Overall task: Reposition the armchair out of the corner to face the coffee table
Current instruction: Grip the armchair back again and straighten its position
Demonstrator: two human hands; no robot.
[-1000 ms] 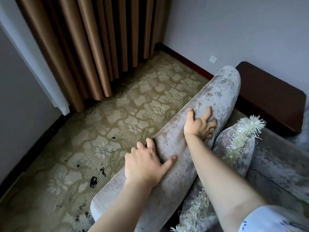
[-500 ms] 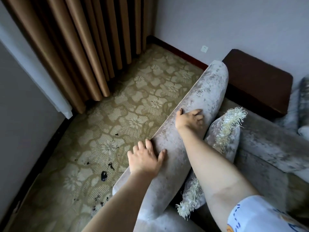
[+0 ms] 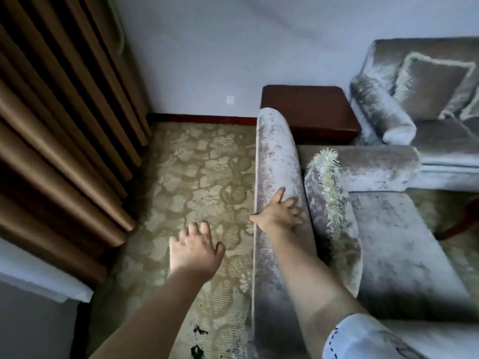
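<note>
The grey velvet armchair [image 3: 277, 161] fills the right half of the head view, its back running away from me and its seat off to the right. A fringed cushion [image 3: 328, 203] leans against the inside of the back. My right hand [image 3: 278, 215] grips the top of the back, thumb on the outer side and fingers over the top. My left hand [image 3: 194, 248] hovers over the carpet to the left of the chair, fingers apart, holding nothing.
A dark wooden side table [image 3: 308, 110] stands against the wall just beyond the chair's back. A matching sofa [image 3: 383, 112] with cushions sits at the far right. Brown curtains [image 3: 64, 130] hang at the left. The patterned carpet [image 3: 199, 164] has dark stains near me.
My left hand has let go of the chair's back and moved left over the carpet. The chair now lies straighter away from me, and the sofa has come into view.
</note>
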